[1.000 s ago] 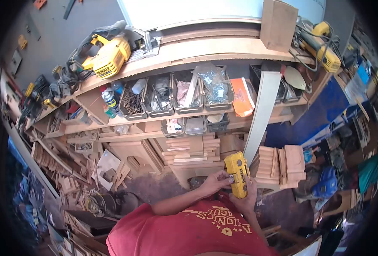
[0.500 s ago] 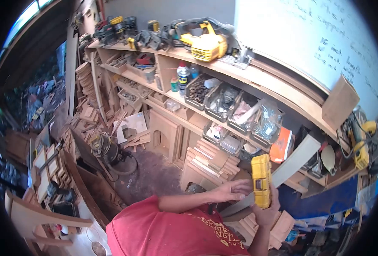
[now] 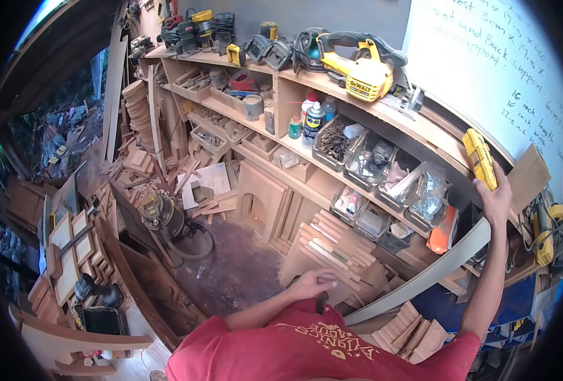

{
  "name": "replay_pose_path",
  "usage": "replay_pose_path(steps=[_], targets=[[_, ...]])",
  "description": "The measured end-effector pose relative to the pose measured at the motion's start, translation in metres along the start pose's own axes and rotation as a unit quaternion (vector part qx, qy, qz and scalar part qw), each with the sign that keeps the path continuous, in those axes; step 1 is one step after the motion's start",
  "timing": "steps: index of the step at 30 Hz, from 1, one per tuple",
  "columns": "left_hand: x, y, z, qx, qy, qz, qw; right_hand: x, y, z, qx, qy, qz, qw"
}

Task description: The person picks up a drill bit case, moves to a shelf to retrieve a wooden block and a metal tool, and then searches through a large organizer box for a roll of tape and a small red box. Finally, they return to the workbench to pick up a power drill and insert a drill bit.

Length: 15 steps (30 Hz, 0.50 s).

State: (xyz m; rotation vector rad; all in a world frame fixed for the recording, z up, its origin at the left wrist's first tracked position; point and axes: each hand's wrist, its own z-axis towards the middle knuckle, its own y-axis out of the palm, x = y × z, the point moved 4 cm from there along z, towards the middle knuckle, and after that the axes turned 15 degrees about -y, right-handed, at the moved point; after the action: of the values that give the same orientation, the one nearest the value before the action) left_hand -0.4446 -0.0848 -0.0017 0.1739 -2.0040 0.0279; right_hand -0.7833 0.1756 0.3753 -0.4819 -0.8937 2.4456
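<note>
A yellow plastic case [image 3: 479,159] is gripped in my right hand [image 3: 496,193], at the end of my outstretched arm. The case is upright and slightly tilted, near the top shelf [image 3: 430,134] and just left of an upright wooden board [image 3: 528,178]. Whether it touches the shelf I cannot tell. My left hand [image 3: 313,285] is in front of my chest with its fingers loosely bent and apart, holding nothing. Stacked wooden pieces [image 3: 335,244] lie just beyond it.
A yellow circular saw [image 3: 367,70] and several power tools stand on the top shelf. Bins of hardware [image 3: 383,155] and spray cans [image 3: 313,120] fill the shelf below. A shop vacuum [image 3: 161,213] stands on the floor. A long pale curved strip [image 3: 430,270] slants beside my right arm.
My right hand has carried the yellow case up and to the right, toward the top shelf. My left hand has moved away from the case, to the left. The view has shifted.
</note>
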Motion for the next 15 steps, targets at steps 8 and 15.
replay_pose_path(steps=[8,15], targets=[[-0.097,-0.122,-0.036,0.17,-0.088,-0.071,0.979,0.0,0.032,0.039,-0.028,0.058,-0.05,0.997],[-0.144,-0.181,-0.053,0.209,-0.147,-0.004,0.967,-0.021,0.044,0.04,0.038,0.129,-0.16,0.978]])
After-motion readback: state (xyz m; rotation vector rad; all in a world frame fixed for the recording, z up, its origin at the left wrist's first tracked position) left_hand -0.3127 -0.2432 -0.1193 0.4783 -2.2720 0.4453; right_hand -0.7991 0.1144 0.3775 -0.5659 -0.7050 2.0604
